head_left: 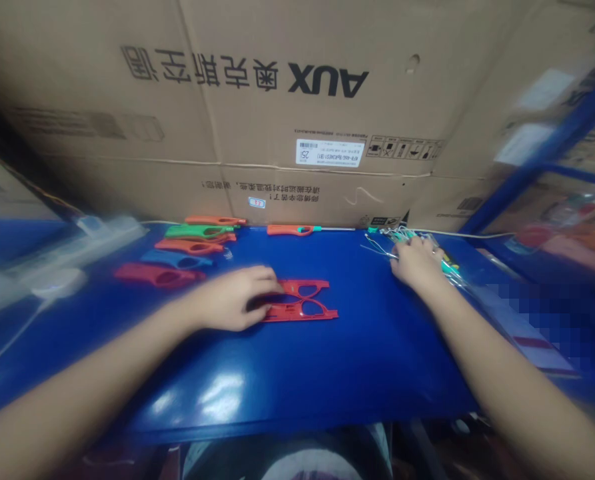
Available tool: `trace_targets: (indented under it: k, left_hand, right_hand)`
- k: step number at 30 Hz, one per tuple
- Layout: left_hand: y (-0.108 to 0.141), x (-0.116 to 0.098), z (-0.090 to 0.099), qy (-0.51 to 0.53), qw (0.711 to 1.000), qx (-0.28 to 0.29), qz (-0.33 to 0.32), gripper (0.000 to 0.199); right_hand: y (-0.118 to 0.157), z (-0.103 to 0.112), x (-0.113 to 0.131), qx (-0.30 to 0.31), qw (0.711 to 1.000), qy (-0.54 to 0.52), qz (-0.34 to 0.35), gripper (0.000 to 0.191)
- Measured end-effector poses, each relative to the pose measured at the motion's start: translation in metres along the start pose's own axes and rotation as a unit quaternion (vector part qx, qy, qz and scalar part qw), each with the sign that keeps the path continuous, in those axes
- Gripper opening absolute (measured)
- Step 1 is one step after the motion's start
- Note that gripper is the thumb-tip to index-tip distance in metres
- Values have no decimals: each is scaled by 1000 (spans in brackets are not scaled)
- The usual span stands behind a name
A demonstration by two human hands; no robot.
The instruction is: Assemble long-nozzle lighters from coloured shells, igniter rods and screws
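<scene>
Two red plastic shell halves [310,309] lie side by side on the blue table [297,373], their oval openings toward the right. My left hand [244,297] rests at their left ends, fingers curved over them with a gap between thumb and fingers. At the back right, my right hand [417,261] reaches into a pile of thin metal rods with green parts and white wires [402,235]. Its fingers are bent down into the pile, and what they touch is partly hidden. An orange lighter with a long metal rod [290,230] lies at the back middle.
Orange, green, blue and red shells [160,275] lie in a stack at the back left, near a white power strip [97,243]. A large cardboard wall [257,133] stands behind the table. Papers [522,327] and a blue frame post [537,147] are on the right.
</scene>
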State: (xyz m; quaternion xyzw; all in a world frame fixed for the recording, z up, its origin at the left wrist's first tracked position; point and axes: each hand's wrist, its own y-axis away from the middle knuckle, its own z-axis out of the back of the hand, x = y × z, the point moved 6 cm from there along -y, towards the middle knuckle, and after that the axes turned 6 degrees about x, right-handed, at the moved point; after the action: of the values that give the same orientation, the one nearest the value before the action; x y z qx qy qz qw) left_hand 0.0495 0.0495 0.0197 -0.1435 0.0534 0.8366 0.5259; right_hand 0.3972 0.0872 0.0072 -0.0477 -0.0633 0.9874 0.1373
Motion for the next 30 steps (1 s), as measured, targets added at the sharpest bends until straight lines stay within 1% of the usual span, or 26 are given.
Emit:
trace_targets:
  k: [3,5,7,10,14,16,18,20,22,23,25,26,28,30]
  left_hand:
    - [1,3,1,-10,1000,-3,1,38]
    - [1,4,2,-15,1000,-3,2,39]
    - [1,4,2,-18,1000,-2,3,40]
    - [2,5,3,-22,1000,5,5,40]
    - [4,6,5,-29,999,10,12,40]
    - [4,7,6,-28,1000,7,12,41]
    - [4,6,6,-26,1000,1,9,39]
    - [3,5,8,-22,999,-25,16,30]
    - [2,5,10,-16,997,-71,39,22]
    - [2,5,11,-12,994,-99,54,22]
    - [2,4,11,-3,986,-146,79,29]
    - [2,3,10,4,983,-160,88,31]
    - [1,1,8,15,979,-179,99,32]
    - [1,-4,8,19,976,-197,89,29]
  right_hand:
    - [-4,-1,-5,-7,1000,-26,8,12]
    - [-6,1,-3,-11,998,-56,31,11]
    - [-5,3,4,-12,992,-98,72,10]
    - [3,8,24,-7,974,-170,149,8]
    - [27,17,56,-5,941,-252,226,14]
    - [42,23,69,2,900,-350,258,16]
    - [56,27,82,33,867,-402,293,17]
    - [69,31,94,65,843,-411,340,17]
    - [80,33,103,92,827,-401,383,16]
    - [84,34,105,99,822,-395,398,16]
    - [89,36,108,98,817,-383,419,14]
    - [90,36,109,91,815,-380,428,13]
    - [91,37,111,75,808,-376,446,10]
    - [92,37,112,60,799,-380,461,9]
